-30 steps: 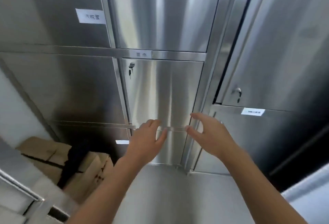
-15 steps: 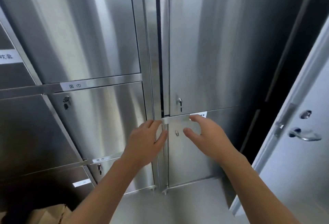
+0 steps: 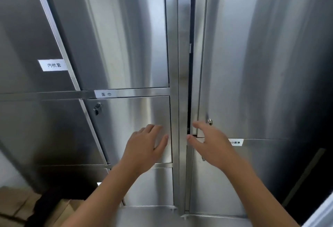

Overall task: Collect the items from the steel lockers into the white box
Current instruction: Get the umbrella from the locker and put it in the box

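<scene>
Both hands are raised in front of the steel lockers, which fill nearly the whole view; the left hand hovers with fingers spread and loose over the small middle door, its thumb pointing toward the vertical post between the two cabinet banks; whether the palm touches the steel cannot be told; it grasps nothing. The right hand is likewise spread and empty; its fingertips reach the lower left corner of the tall right door, just below that door's small lock, and its thumb lies near the dark gap beside the post; that door stands slightly ajar, a narrow black slit running up its left edge. The small middle door is closed, with a key lock at its upper left and a white label on the rail above; another white label sits on the upper left door, and a third label shows just right of the right wrist. No locker contents are visible, and the white box is out of view; brown cardboard lies at the lower left, on the floor beside the cabinets.
</scene>
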`<action>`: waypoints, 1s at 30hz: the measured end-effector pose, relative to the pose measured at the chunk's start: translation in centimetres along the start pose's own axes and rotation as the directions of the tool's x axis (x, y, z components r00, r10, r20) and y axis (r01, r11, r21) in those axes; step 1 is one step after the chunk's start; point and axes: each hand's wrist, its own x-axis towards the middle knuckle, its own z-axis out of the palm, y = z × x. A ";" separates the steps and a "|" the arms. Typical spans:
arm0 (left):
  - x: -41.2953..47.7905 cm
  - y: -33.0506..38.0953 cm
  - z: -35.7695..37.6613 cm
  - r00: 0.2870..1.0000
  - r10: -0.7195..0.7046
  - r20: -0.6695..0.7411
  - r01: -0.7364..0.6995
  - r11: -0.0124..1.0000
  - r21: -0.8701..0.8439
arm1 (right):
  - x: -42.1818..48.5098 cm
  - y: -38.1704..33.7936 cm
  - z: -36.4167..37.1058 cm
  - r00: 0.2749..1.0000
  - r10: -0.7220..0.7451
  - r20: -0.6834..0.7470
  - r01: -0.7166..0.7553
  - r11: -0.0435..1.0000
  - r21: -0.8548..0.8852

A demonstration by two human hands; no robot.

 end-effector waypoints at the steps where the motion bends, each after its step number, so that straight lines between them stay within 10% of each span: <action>1: 0.5 -0.5 -0.1 1.000 -0.016 -0.008 0.016 1.000 0.006 | 0.7 -0.1 0.2 1.000 -0.002 0.007 0.002 1.000 0.000; 30: 15.6 -2.0 12.7 0.928 0.340 0.155 -0.276 0.904 -0.327 | 8.9 5.4 1.8 0.923 0.316 -0.219 -0.356 0.918 -0.178</action>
